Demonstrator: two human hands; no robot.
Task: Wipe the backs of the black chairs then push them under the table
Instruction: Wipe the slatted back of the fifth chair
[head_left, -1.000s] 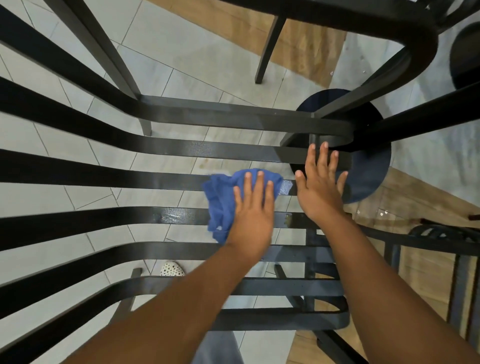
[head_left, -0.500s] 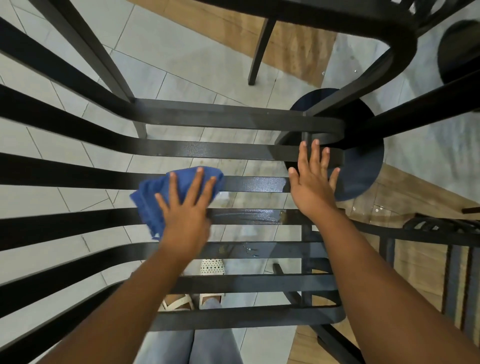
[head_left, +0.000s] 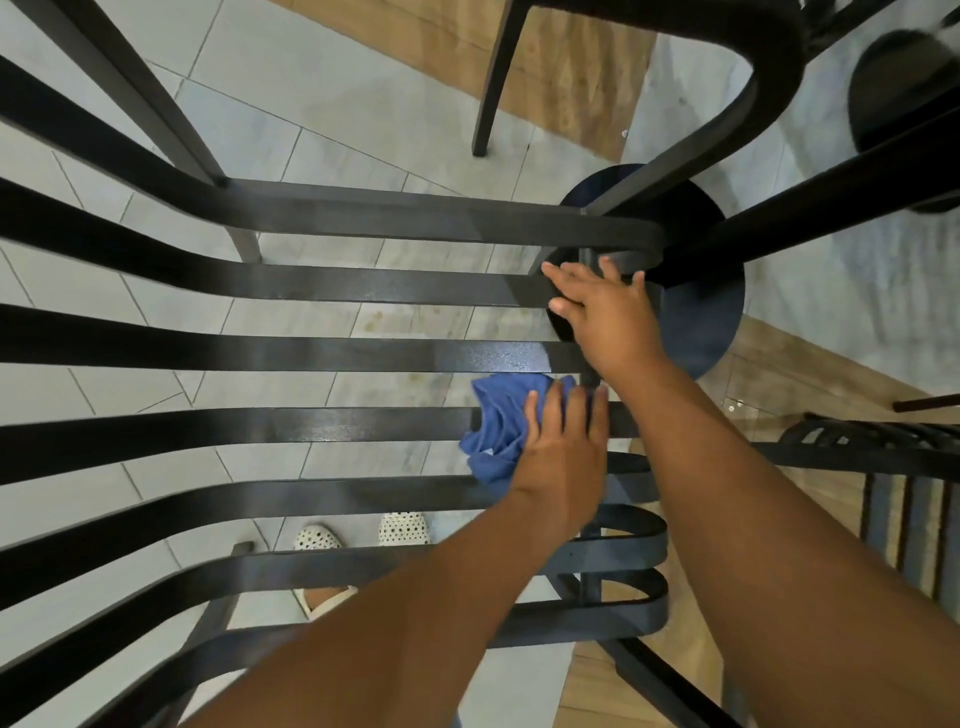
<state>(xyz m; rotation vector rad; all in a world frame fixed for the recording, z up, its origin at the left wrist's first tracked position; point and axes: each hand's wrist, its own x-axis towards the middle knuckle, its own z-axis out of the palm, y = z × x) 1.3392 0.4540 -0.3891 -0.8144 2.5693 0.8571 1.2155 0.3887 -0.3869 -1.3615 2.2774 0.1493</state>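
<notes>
we look straight down through the back of a black chair (head_left: 322, 286), a stack of flat, slightly glossy dark slats that run left to right and curve together at the right end, where they join an upright post. it fills nearly the whole view, with pale floor tiles (head_left: 311, 93) showing between the slats. our left hand (head_left: 563, 447) lies flat on a crumpled blue cloth (head_left: 501, 426), fingers straight and close together, pressing it against one of the middle slats near the right end; the cloth bunches out to the left of the fingers and hangs over the slat's lower edge. our right hand (head_left: 608, 306) rests higher up on the chair's right end, fingers spread and relaxed across the slat ends, gripping nothing. below, between the lower slats, two white dotted shoes (head_left: 358, 530) stand on the tiles. a round dark table base (head_left: 696, 322) sits just behind the right hand.
</notes>
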